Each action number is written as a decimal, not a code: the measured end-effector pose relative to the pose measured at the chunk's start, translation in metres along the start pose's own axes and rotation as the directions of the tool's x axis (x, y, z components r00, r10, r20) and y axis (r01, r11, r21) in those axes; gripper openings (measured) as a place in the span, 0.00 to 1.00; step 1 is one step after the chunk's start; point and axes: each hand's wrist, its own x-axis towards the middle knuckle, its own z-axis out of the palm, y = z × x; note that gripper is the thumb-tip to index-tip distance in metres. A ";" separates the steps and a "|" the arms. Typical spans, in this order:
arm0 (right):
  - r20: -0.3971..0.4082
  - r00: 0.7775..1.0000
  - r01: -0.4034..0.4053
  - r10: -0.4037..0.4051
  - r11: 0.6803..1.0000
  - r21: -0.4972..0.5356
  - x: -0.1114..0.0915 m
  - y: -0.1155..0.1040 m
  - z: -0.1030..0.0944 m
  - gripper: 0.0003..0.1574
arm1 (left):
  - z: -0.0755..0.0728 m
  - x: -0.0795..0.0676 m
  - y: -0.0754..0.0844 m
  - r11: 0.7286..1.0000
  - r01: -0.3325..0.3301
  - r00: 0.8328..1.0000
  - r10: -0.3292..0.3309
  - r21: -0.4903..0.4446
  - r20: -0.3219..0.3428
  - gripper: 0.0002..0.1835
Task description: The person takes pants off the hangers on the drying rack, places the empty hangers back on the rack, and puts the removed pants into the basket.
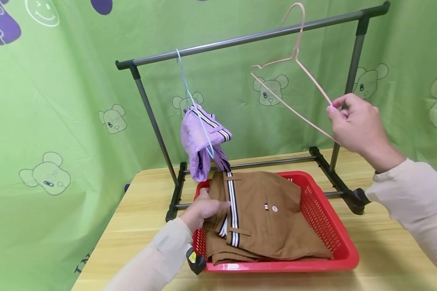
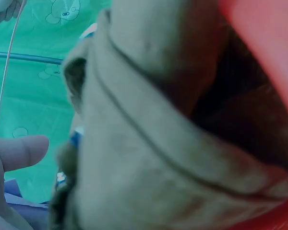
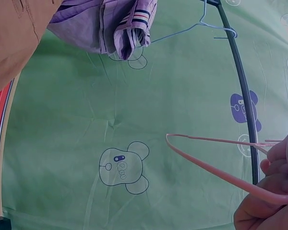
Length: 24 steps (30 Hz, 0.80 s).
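Note:
My right hand (image 1: 357, 123) grips the lower right side of a pink wire hanger (image 1: 306, 72), holding it up by the rack with nothing on it. My left hand (image 1: 204, 207) is at the waistband of folded brown trousers (image 1: 273, 226) with striped trim, lying in a red basket (image 1: 349, 258). In the left wrist view, its thumb (image 2: 24, 152) stands straight, apart from the cloth; its other fingers are largely hidden. Folded purple trousers (image 1: 204, 133) hang on a blue hanger (image 1: 185, 81) to the left.
A grey clothes rack (image 1: 240, 41) stands on the wooden table (image 1: 131, 226), its black feet (image 1: 344, 194) behind and beside the basket. A green patterned curtain (image 1: 73, 109) covers the background.

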 end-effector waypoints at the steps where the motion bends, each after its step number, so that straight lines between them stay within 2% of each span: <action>1: 0.001 1.000 0.000 0.000 1.000 0.000 0.000 0.000 0.000 0.20 | -0.001 -0.001 0.001 1.000 -0.007 1.000 0.007 0.007 0.004 0.52; 9: -0.003 1.000 0.001 0.000 1.000 0.018 0.001 -0.001 -0.001 0.20 | -0.001 -0.008 0.011 0.990 -0.105 0.993 0.099 0.090 0.063 0.46; 13: -0.007 1.000 -0.003 0.003 1.000 0.018 0.002 -0.001 -0.002 0.20 | 0.004 -0.009 0.015 0.973 -0.161 0.982 0.141 0.166 0.125 0.39; 17: -0.001 1.000 -0.010 0.010 1.000 0.020 0.003 -0.001 -0.003 0.21 | 0.011 -0.009 0.018 0.958 -0.196 0.975 0.168 0.207 0.144 0.36; 20: -0.003 1.000 -0.014 0.014 1.000 0.015 0.004 -0.001 -0.004 0.21 | 0.016 -0.008 0.019 0.958 -0.198 0.971 0.164 0.205 0.171 0.34; 24: -0.008 1.000 -0.017 0.017 1.000 0.015 0.004 -0.001 -0.004 0.21 | 0.021 -0.005 0.017 0.963 -0.192 0.955 0.139 0.189 0.260 0.31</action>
